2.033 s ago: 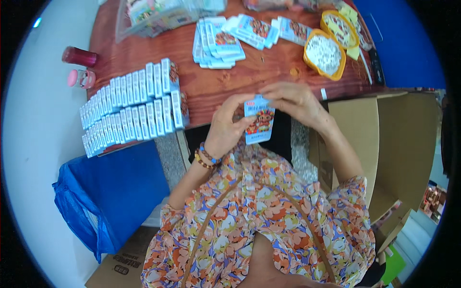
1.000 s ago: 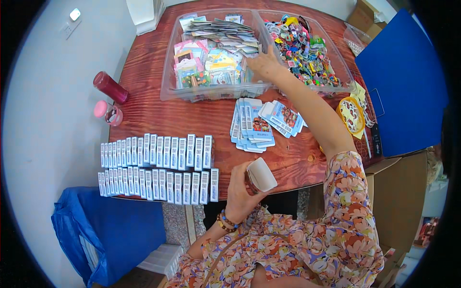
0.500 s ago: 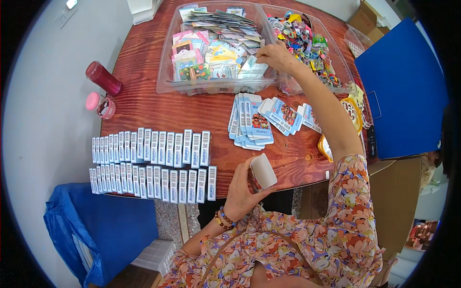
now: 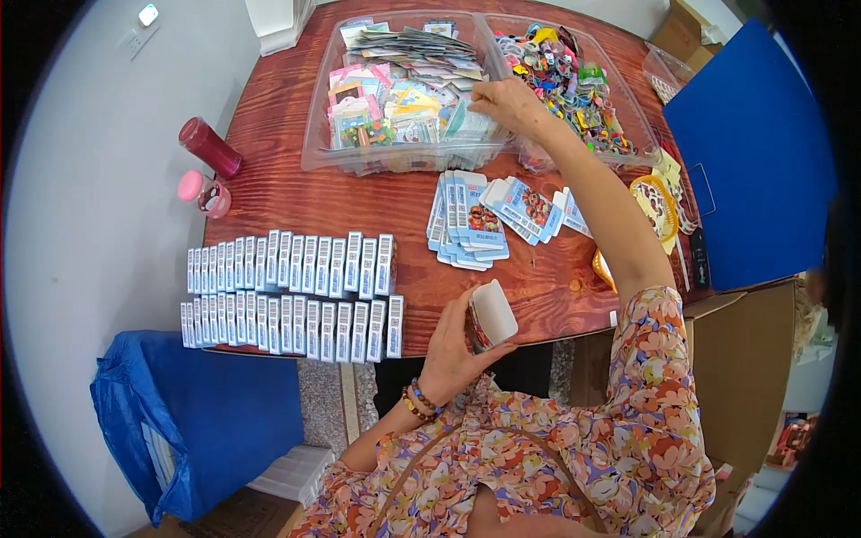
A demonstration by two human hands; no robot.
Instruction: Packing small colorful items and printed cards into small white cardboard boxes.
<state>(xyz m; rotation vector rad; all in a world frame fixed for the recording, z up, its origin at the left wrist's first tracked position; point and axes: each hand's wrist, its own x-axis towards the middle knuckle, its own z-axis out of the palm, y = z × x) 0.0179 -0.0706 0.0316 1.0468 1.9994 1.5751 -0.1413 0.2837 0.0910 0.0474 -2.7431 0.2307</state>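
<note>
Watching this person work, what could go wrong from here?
The front row of cartons stands at the table edge near the left hand, so a bump might topple some. That hand grips an open carton, whose thin wall could bend if squeezed. Packets overlap in the clear bin near the right hand, so it might grab several at once.

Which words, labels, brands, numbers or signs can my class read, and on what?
Standing boxes: barcodes and blue print, too small to read.
Flat cartons: red and blue print, too small to read.
Held box: printed side mostly hidden, unreadable.
Packets: no text I can make out.
</note>
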